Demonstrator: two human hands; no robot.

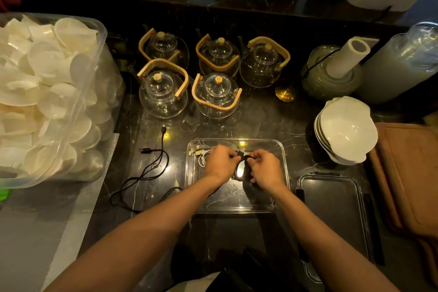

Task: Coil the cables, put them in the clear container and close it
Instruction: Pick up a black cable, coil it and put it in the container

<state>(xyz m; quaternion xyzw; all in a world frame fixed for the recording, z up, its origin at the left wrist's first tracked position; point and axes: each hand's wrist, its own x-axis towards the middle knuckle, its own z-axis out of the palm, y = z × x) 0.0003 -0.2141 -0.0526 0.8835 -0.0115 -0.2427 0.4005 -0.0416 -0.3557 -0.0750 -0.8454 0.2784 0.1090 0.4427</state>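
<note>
A clear rectangular container point(237, 207) sits on the dark marble counter in front of me. Above it, my left hand point(221, 163) and my right hand point(265, 168) both grip a coiled black cable point(241, 157), its plug end sticking up between my fingers. A coiled white cable point(201, 155) lies inside the container at its far left corner. Another black cable point(151, 170) lies loose and uncoiled on the counter to the left of the container. The container's lid point(334, 216) rests flat to the right of it.
Several glass teapots point(163, 95) with bamboo handles stand behind the container. A large plastic bin of white shells point(47, 97) fills the left. Stacked white bowls point(346, 130), a paper roll point(348, 57) and a brown board point(407, 173) are on the right.
</note>
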